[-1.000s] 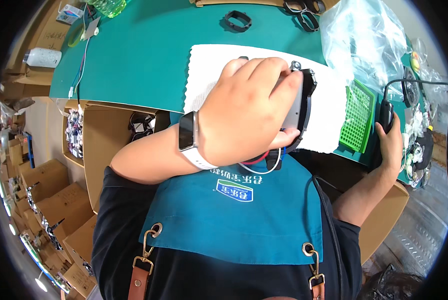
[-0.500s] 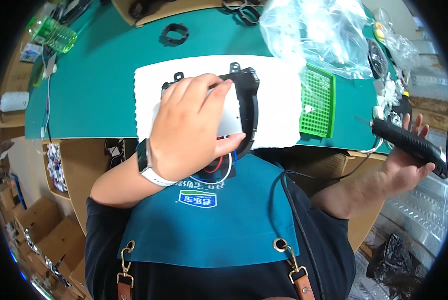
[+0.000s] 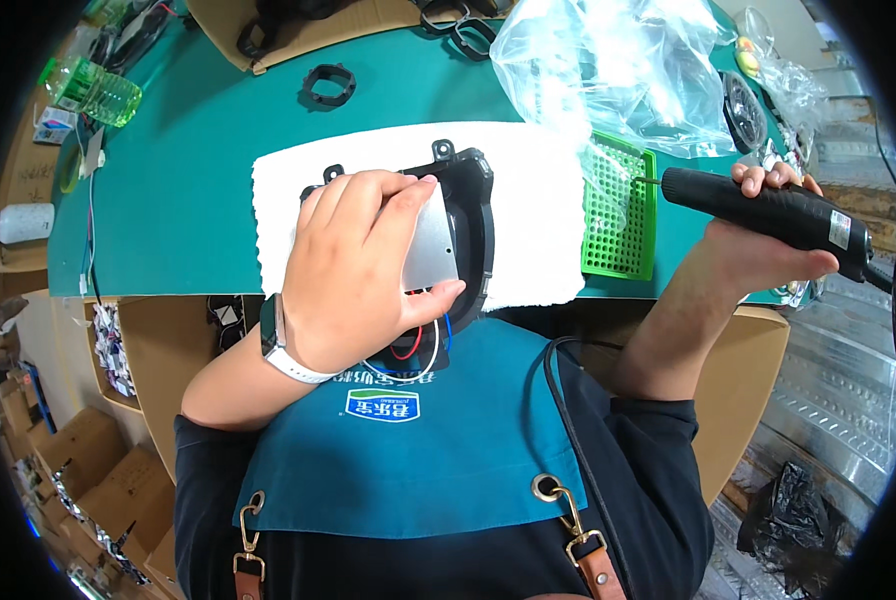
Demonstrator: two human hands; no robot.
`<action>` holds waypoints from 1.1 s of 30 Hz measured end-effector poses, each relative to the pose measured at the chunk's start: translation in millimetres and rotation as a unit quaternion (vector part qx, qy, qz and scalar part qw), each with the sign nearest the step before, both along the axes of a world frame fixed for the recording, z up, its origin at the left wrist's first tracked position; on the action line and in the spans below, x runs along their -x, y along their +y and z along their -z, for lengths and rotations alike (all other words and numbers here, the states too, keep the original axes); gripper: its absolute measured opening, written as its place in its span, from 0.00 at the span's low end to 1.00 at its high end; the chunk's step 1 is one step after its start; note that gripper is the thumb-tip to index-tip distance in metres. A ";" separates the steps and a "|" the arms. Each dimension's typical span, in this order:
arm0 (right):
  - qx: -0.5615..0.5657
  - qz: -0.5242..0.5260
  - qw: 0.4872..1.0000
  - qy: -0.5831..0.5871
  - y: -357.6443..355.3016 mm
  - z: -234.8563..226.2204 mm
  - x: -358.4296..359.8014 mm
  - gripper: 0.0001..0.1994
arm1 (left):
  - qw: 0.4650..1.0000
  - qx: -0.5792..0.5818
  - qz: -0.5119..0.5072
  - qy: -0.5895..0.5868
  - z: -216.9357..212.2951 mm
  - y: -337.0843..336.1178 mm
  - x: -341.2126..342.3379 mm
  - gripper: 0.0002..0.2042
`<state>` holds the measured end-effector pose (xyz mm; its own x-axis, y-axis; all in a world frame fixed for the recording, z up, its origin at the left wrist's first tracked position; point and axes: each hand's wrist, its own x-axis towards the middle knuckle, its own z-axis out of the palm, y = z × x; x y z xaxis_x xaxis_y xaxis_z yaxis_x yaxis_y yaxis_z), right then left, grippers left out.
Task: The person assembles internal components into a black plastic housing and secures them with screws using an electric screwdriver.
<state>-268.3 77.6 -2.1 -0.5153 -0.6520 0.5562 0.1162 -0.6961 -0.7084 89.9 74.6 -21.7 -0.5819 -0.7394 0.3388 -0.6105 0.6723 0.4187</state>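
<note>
My left hand (image 3: 343, 265) spans a flat silver metal box (image 3: 431, 240), fingers over its far edge and thumb at its near edge. Beneath it is a black plastic housing (image 3: 480, 215) with screw tabs, lying on a white towel (image 3: 533, 220). Red, white and blue wires (image 3: 434, 345) come out at the near side. Off to the right, my right hand (image 3: 733, 258) is wrapped round a black corded electric screwdriver (image 3: 768, 208). Its bit points left, over the right edge of a green perforated tray (image 3: 652, 235), apart from the housing. My left hand hides much of the box.
A clear plastic bag (image 3: 608, 75) slumps over the tray's far side. On the green tabletop (image 3: 198, 170) lies a black ring-shaped part (image 3: 329, 87). A cardboard box (image 3: 298, 35) stands at the back, a green bottle (image 3: 93, 92) far left. The screwdriver's cord (image 3: 558, 400) crosses my apron.
My right hand has brought the screwdriver up and to the left, its bit now at the green tray. My left hand keeps its hold on the silver box. The whole view has shifted slightly.
</note>
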 end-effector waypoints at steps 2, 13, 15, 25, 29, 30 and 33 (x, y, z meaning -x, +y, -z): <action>-0.005 0.001 1.000 0.006 -0.8 1.1 2.2 0.47 | 1.000 0.000 -0.002 -0.003 -1.2 0.2 0.9 0.35; 0.048 -0.265 0.961 0.061 -12.8 1.2 20.2 0.51 | 1.000 0.007 0.004 -0.002 -2.6 0.0 1.6 0.35; 0.053 -0.254 0.961 0.098 -13.9 -3.1 13.4 0.50 | 1.000 0.009 0.002 -0.009 -2.9 0.3 1.7 0.36; -0.047 0.120 0.985 0.113 -12.1 -7.8 -20.2 0.38 | 1.000 0.002 0.004 -0.012 -1.7 -0.8 0.7 0.36; -0.044 0.282 0.949 0.135 -17.6 6.9 -64.5 0.25 | 1.000 0.007 -0.003 -0.013 0.0 1.1 0.7 0.36; -0.044 0.284 0.948 0.136 -14.9 9.3 -63.6 0.25 | 1.000 0.004 -0.004 -0.017 -1.1 1.1 0.6 0.35; 0.018 0.124 0.989 0.084 -5.9 9.8 -63.0 0.29 | 1.000 0.001 0.001 -0.016 -2.4 0.5 0.5 0.35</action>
<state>-205.2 71.7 -11.9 -0.5552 -0.4957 0.6678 -0.1772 -0.7141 -0.6773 89.4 75.1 -19.3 -0.5933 -0.7381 0.3213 -0.6224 0.6738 0.3983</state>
